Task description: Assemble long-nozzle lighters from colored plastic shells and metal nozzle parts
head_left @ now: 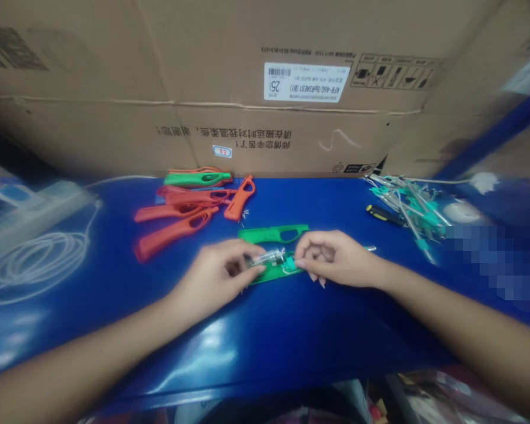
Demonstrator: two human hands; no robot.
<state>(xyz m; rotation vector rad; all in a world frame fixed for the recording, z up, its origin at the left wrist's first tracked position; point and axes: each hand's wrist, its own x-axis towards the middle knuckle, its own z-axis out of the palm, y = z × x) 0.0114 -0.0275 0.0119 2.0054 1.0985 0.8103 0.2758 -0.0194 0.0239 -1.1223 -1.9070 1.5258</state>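
Note:
My left hand is closed, thumb and fingers around one end of a clear lighter fuel tank. The tank lies over a green lighter shell half. My right hand has its fingers curled, thumb and forefinger pinching a teal lighter part at the tank's other end. A thin metal tip shows beyond my right hand; whether it joins the teal part is hidden. Just behind both hands lies another green shell half with a loop-shaped opening.
Red, orange and green lighter shells lie at the back left. Metal rods with teal parts are heaped at the right, beside a black-and-yellow tool. A white cable coils at the left. A cardboard box backs the blue table.

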